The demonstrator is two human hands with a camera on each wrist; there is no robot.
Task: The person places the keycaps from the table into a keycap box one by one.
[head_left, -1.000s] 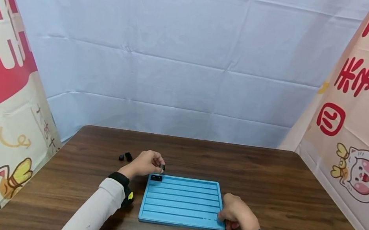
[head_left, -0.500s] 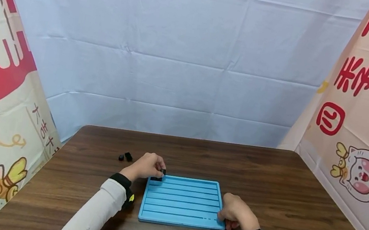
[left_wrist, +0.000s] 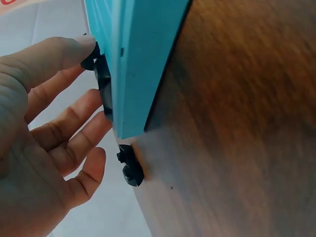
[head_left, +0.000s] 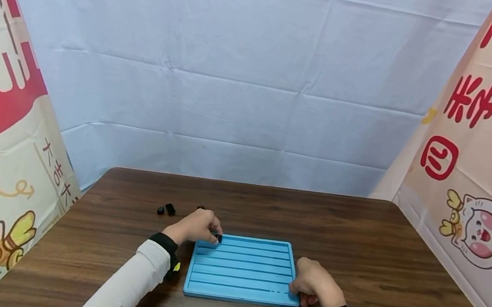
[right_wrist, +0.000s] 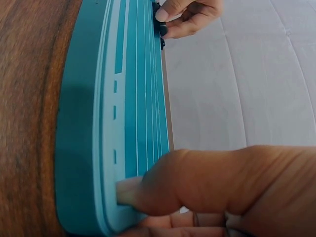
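Note:
In the head view a blue ridged board (head_left: 242, 275) lies on the table. My left hand (head_left: 196, 226) is over its far left corner, pinching a small black block (left_wrist: 90, 61) between thumb and fingers, right at the board's surface. Beside it, more black block (left_wrist: 104, 89) sits along the board's far edge, mostly hidden by the hand in the head view. My right hand (head_left: 318, 283) grips the near right corner of the board, its thumb (right_wrist: 129, 190) on the top rim and the other fingers lower at the side.
Two loose black pieces (head_left: 169, 209) lie on the brown wooden table (head_left: 356, 244) left of the board. Another dark piece (head_left: 201, 207) shows just behind the left hand. A pale cloth (head_left: 239, 67) hangs behind the table, with printed cloths at both sides.
My left hand has moved slightly right and nearer, bringing the black block down to the board's corner. A dark piece behind that hand has come into view. The right hand stays in place.

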